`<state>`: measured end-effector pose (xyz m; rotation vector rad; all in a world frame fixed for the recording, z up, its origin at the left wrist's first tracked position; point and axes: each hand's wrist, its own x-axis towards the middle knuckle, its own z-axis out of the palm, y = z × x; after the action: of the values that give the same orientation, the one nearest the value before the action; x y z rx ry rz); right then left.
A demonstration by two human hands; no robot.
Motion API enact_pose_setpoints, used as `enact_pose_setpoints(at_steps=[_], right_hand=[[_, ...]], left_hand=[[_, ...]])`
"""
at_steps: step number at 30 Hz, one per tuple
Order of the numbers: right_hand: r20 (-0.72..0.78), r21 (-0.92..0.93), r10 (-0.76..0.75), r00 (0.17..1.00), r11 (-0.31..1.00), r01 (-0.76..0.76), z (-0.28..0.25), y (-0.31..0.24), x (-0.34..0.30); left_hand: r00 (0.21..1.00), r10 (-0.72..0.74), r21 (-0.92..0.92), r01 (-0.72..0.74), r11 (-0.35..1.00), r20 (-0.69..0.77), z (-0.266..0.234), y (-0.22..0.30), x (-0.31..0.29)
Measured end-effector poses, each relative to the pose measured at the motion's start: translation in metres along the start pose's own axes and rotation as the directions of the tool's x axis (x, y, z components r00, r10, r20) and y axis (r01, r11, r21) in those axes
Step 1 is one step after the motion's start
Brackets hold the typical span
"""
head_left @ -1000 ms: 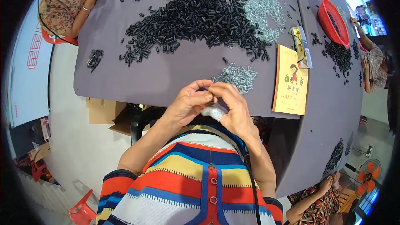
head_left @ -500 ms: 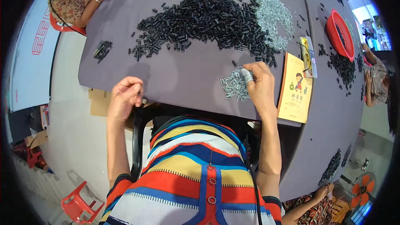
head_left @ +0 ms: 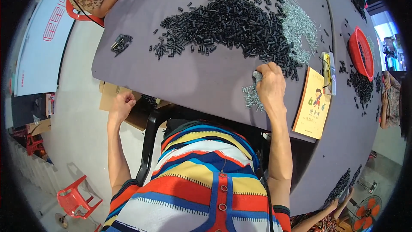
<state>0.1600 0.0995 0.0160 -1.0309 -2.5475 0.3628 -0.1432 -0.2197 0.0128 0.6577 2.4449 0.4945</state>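
Lettering (head_left: 316, 112) — on yellow booklet (head_left: 309, 122), white panel (head_left: 40, 56) (red)

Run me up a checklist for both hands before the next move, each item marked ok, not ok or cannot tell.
1. Right hand at the small pile of silver pieces: ok, at its upper right side.
2. Right hand has a piece gripped: cannot tell, its grip is hidden from above.
3. Left hand over the table: not ok, out past the near edge.
4. Left hand empty: cannot tell, it is curled.
5. Heap of black cylinders on the table: ok.
6. Yellow booklet apart from the right hand: ok.
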Motion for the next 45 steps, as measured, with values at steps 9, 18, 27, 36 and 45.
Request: enact_pose_setpoints(at_steps=[9, 18, 27, 36, 45], right_hand=[[-0.11, 0.292, 0.187, 0.976, 0.945, -0.148, -0.013, 0.014, -0.017], [-0.214, 0.477, 0.386, 0.897, 0.843, -0.248, -0.021, 0.028, -0.064], [-0.271, 0.547, 0.403, 0.874, 0.811, -0.205, 0.004, 0.05, -0.088], [-0.277, 0.535, 0.396, 0.875, 0.82, -0.202, 0.003, 0.048, -0.085], [-0.294, 0.536, 0.394, 0.871, 0.822, -0.191, 0.004, 0.046, -0.085]], left_hand=[[0.989, 0.144, 0.116, -0.148, 0.982, 0.04, -0.005, 0.066, -0.021], [0.792, 0.569, -0.05, -0.592, 0.804, -0.221, 0.075, 0.197, 0.028], [0.757, 0.585, 0.12, -0.578, 0.807, -0.291, 0.111, 0.211, 0.05], [0.776, 0.561, 0.045, -0.574, 0.817, -0.288, 0.111, 0.212, 0.047], [0.707, 0.626, 0.212, -0.591, 0.779, -0.328, 0.123, 0.223, 0.053]])
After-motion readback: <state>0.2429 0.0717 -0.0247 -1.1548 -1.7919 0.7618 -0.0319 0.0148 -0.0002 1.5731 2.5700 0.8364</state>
